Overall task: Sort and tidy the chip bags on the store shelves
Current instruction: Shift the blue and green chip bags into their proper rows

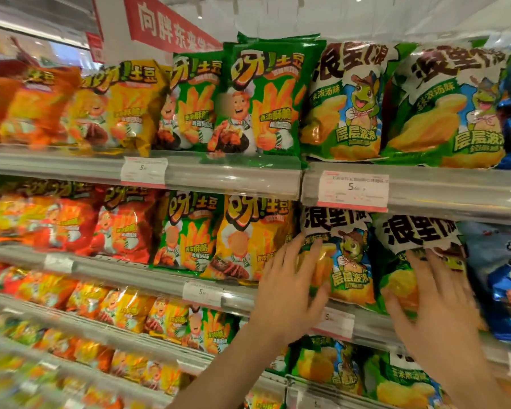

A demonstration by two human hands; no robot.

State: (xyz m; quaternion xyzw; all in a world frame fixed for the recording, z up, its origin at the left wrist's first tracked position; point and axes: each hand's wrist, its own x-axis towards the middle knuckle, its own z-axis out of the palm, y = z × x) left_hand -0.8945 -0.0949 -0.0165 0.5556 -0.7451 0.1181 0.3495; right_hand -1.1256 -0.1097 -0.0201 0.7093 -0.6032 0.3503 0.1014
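Chip bags on the second shelf from the top being squared up: left hand spread flat against the front of 1 green wavy-chip bag, right hand spread flat against its twin, fingers straight, neither gripping anything. Judged partway done: top row upright and mostly grouped by colour, yet 1 yellow fries bag beside a green one on the second shelf, lower rows blurred and leaning. Tiered metal store shelving with clear price rails, white price tags, red banner overhead, bright ceiling lights.
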